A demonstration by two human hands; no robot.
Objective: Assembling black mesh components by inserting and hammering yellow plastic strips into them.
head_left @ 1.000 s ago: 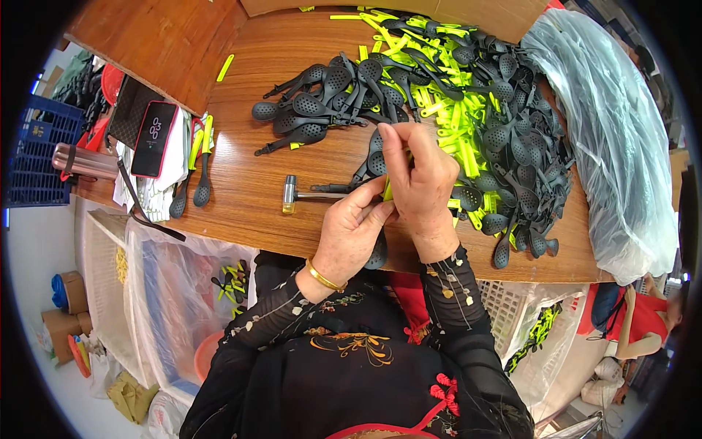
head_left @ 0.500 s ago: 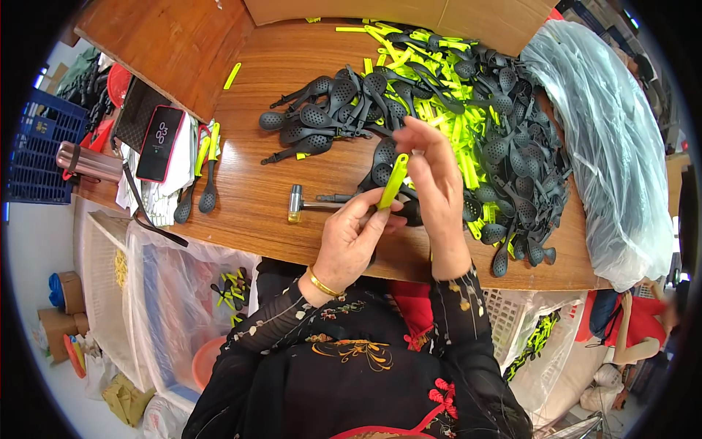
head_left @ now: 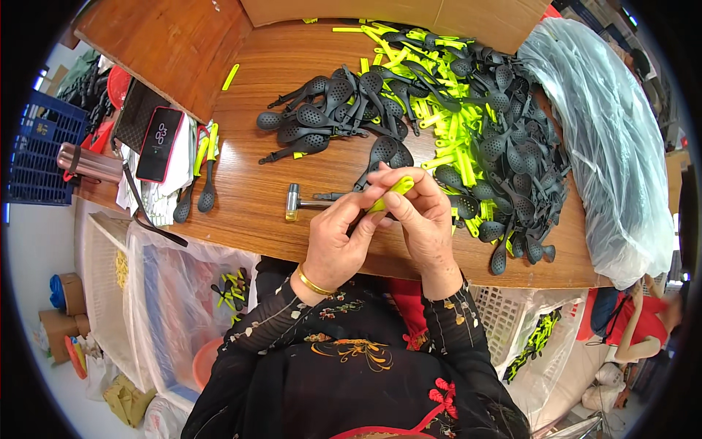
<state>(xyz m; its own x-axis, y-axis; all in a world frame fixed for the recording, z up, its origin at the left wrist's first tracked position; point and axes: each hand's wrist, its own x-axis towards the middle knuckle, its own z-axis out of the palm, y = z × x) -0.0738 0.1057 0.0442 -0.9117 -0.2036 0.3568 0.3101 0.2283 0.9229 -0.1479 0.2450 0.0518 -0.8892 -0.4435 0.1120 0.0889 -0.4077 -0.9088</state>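
A lime-green handle (head_left: 397, 191) is held between my two hands above the front of the table. My left hand (head_left: 335, 240) is closed around its lower end, hiding that end. My right hand (head_left: 424, 233) has its thumb and fingers on the upper end. Whether a spoon head is joined to the handle is hidden by the fingers. Beyond my hands lie a few dark grey perforated spoon heads (head_left: 382, 150). Left of my left hand rests a small hammer (head_left: 293, 202), its shaft pointing toward that hand.
Many dark perforated spoon heads (head_left: 521, 157) and green handles (head_left: 455, 139) are heaped at the right, beside a clear plastic bag (head_left: 596, 146). Another group of spoon heads (head_left: 314, 115) lies left of it. A phone (head_left: 160, 144) and two finished-looking spoons (head_left: 208, 194) lie at the left.
My right hand has come down and closed onto the handle's upper end; before, it was raised and apart. The handle has tilted lower toward the right.
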